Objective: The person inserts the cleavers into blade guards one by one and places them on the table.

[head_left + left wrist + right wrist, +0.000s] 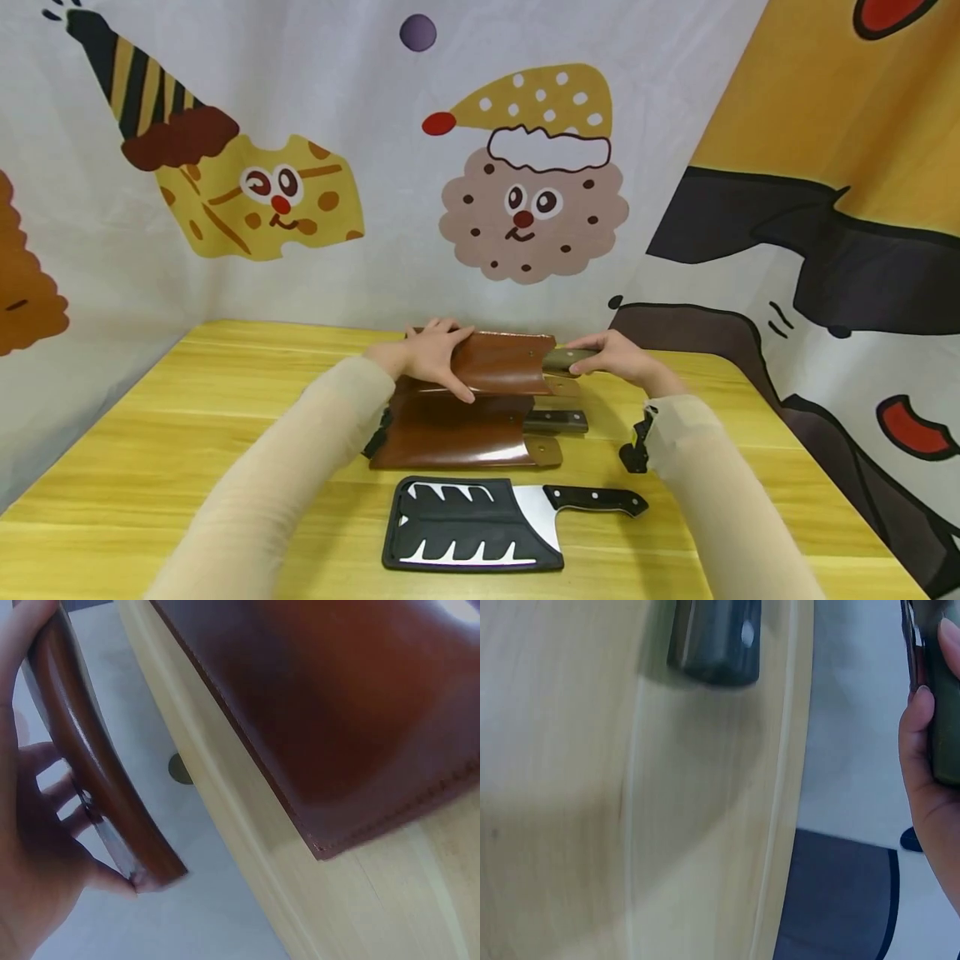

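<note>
At the far side of the table, a brown leather sheath [501, 360] holds a knife whose handle [557, 359] sticks out to the right. My left hand [432, 360] grips this sheath across its left end; in the left wrist view the fingers curl around the held sheath [112, 769]. The right hand [621, 360] holds the knife handle between thumb and fingers. The blade is hidden inside. Just nearer, a second brown sheath [450, 433] lies on the table with a dark knife handle [557, 421] protruding.
Closest to me lies a cleaver [536, 510] in a black plastic cover [457, 529], its black riveted handle [596, 498] pointing right. A cartoon-printed cloth [397, 208] hangs behind the wooden table [225, 400]. Small black wrist devices [636, 446] sit beneath the sleeves.
</note>
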Motion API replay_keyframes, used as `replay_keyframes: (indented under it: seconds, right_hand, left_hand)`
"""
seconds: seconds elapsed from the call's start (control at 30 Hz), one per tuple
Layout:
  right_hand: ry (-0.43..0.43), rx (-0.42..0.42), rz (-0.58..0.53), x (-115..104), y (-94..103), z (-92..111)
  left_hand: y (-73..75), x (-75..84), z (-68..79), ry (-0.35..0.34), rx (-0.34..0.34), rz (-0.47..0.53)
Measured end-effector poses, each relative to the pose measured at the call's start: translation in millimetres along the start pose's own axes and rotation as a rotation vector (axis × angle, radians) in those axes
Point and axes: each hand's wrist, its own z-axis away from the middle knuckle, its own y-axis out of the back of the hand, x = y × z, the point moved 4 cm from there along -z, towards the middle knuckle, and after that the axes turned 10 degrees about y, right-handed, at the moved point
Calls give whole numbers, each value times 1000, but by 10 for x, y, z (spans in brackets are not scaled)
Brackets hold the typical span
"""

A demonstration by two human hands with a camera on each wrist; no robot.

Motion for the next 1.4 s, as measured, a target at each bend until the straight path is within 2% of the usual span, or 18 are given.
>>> replay_keyframes:
  seconds: [0.3, 0.63, 0.87, 1.1, 1.27, 1.4]
  right_hand:
    - [-13, 4, 16, -45, -31, 19]
    - [13, 70, 88, -30, -131, 27]
    - [-5, 50, 99, 87, -182, 119]
    - [-21, 50, 110, 69, -215, 148]
    - [-22, 49, 114, 14, -234, 157]
    - [-56, 54, 103, 6, -250, 195]
  left_hand:
    - [-13, 63, -26, 8, 3, -21]
    - [-120, 26, -106, 25, 43, -63]
    - [-225, 75, -135, 28, 9, -107]
    - [-352, -27, -189, 52, 2, -98]
    - [-363, -76, -196, 60, 7, -73]
    - [-369, -119, -184, 67, 20, -58]
